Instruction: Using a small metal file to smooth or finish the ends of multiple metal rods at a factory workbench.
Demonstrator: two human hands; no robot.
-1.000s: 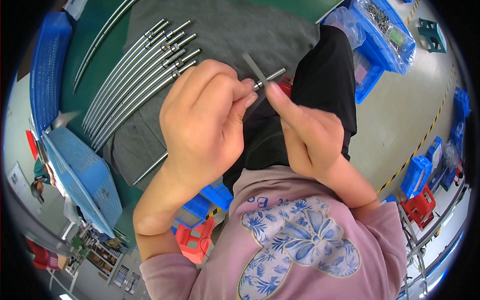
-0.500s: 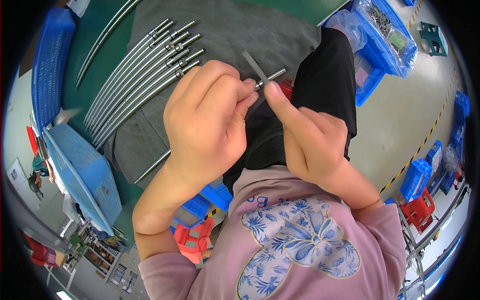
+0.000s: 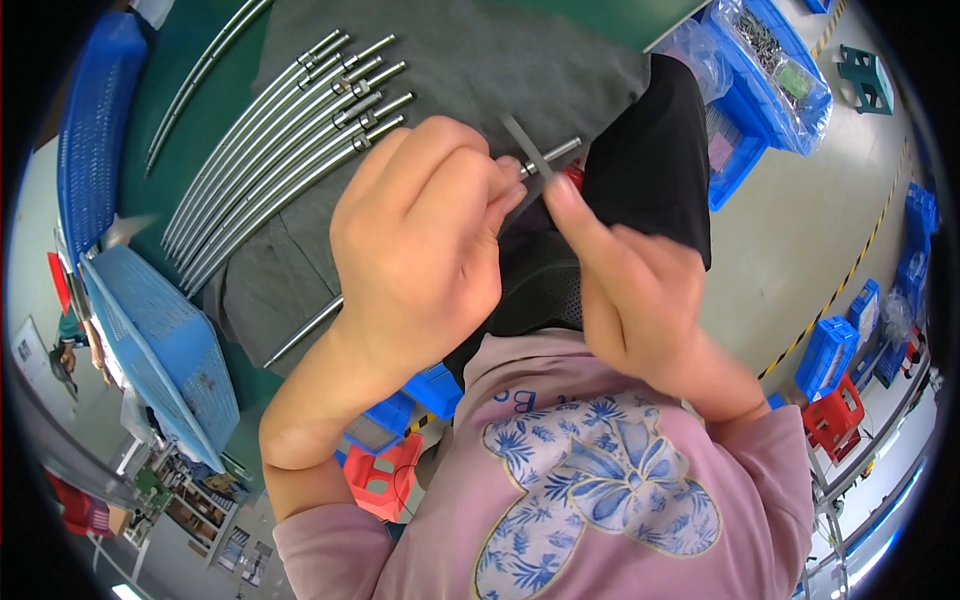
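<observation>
My left hand (image 3: pixel 415 240) is closed around a thin shiny metal rod (image 3: pixel 564 148), whose tip sticks out past my fingers to the right. The rod's other end comes out by my left forearm, above the grey cloth (image 3: pixel 470 60). My right hand (image 3: pixel 645 285) grips a narrow flat grey file (image 3: pixel 524 143), the index finger stretched along it. The file lies crosswise against the rod near a collar close to its tip. My right fingers hide the file's near end. Left of my left hand, several similar metal rods (image 3: pixel 270 165) with collars lie side by side on the cloth.
More rods (image 3: pixel 195 85) lie on the green tabletop (image 3: pixel 130 185) at far left. Blue baskets (image 3: pixel 165 340) stand along the left. At the upper right is a blue bin (image 3: pixel 790 70) of metal parts in plastic. Red stools (image 3: pixel 835 415) and a green stool (image 3: pixel 865 80) are on the floor.
Both hands have shifted slightly to the right. The file has slid a little right and toward me across the rod. Both grips look the same.
</observation>
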